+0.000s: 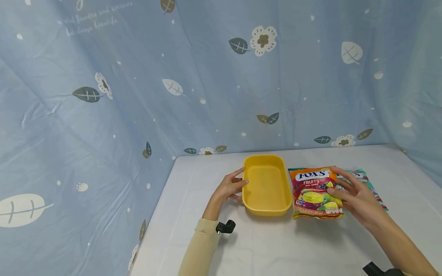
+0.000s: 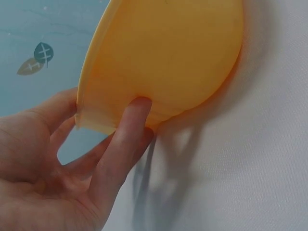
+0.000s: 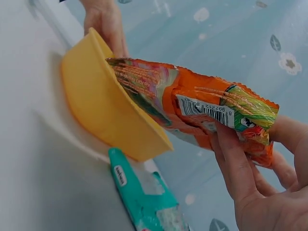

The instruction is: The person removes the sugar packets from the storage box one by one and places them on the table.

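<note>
Bright, even light from above w/ soft shadows on the surface (image 1: 262, 245); head view curves at edges; wrist views slightly soft.

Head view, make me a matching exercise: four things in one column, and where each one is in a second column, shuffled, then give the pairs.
Things:
1. yellow tub
2. orange candy bag
3. green candy bag
4. left hand

Places:
A. flat on the table, partly under the orange bag and the right hand
B. against the tub's left rim
C. gripped by the right hand, just right of the tub
D. between the two hands, empty

Pairs: 1-D, 2-C, 3-A, 4-B
</note>
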The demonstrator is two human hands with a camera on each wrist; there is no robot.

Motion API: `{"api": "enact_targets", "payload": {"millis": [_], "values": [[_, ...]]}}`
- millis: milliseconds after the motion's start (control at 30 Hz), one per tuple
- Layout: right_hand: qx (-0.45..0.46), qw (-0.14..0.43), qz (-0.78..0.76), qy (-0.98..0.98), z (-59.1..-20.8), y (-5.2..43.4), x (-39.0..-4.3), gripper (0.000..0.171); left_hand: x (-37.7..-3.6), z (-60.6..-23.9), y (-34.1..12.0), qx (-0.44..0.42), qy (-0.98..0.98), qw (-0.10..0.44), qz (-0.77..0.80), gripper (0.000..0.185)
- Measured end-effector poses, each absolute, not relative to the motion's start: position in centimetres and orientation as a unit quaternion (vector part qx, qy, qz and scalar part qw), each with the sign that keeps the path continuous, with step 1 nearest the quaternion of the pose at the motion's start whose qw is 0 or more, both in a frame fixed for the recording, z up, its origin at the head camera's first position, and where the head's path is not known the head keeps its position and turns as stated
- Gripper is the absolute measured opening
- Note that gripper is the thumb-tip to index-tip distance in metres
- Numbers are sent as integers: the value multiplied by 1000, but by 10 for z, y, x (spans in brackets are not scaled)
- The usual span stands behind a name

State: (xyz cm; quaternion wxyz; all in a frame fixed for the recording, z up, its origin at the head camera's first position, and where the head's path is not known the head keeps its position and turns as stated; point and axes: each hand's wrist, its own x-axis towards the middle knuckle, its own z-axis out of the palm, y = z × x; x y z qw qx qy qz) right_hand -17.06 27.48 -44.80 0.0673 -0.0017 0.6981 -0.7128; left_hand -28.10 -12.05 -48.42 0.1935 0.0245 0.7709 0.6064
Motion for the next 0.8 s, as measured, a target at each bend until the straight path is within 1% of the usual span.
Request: {"api": "enact_targets", "payload": {"millis": [333,433,633,800], "values": [[-5,87,-710,699,-458,286,-164,67,-280,-482,-120,19,772,197,604,64],[4,99,-702,705,-462,287,-161,68,-280,-480,-119,19,771,197,605,64],[21,107,-675,730,-474,288,-155,69,-280,-481,-119,18,771,195,606,64],[36,128,-663,737,-486,287,-150,70,-280,-482,-119,16,771,196,605,64]]}}
